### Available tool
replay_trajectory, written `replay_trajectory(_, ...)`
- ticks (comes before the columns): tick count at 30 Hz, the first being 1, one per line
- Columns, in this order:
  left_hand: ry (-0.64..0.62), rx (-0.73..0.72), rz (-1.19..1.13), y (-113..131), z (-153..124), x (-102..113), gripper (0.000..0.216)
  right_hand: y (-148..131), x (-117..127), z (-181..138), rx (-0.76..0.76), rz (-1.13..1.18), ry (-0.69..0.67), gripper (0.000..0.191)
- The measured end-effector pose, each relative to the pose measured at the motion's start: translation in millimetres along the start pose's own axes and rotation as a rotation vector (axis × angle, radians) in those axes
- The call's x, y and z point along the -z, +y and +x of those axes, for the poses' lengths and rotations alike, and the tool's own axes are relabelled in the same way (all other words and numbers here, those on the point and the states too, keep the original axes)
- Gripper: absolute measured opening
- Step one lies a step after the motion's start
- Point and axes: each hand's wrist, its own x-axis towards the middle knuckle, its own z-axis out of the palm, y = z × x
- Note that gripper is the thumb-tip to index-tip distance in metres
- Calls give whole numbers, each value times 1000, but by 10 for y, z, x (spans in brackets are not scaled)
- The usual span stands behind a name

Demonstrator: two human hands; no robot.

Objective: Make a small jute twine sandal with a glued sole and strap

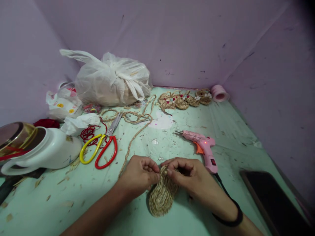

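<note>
An oval coil of braided jute (161, 196) lies on the pale green table (73, 196) near its front edge. My left hand (139, 175) is curled and pinches the coil's far left rim. My right hand (188, 173) is closed on the far right rim, fingertips pressing the braid. A loose jute braid (131, 141) runs from the coil up the table towards a tangle in the middle. A pink glue gun (203, 147) lies just beyond my right hand, its red light on, nozzle pointing left.
Scissors with one yellow and one red handle (100, 149) lie left of the braid. A white jug on its side (46, 149), a knotted plastic bag (112, 78), several finished jute pieces with beads (183, 99), a pink tape roll (220, 93) and a dark phone (273, 203) surround the spot.
</note>
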Motion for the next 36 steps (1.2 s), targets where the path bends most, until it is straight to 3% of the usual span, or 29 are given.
replay_trajectory(14, -126, 52, 88, -14, -67, 152, 7, 4, -131, -49, 139, -19, -45, 9)
replay_trajectory(24, -148, 2, 74, -157, 72, 314, 6, 52, 99, 41, -51, 173, 88, 15)
replay_trajectory(32, -141, -37, -16, -141, 54, 304, 9, 54, -28, -3, 2, 87, -190, 9)
replay_trajectory(36, -186, -49, 72, -113, 27, 315, 14, 95, -65, -39, 7, 13, -223, 4)
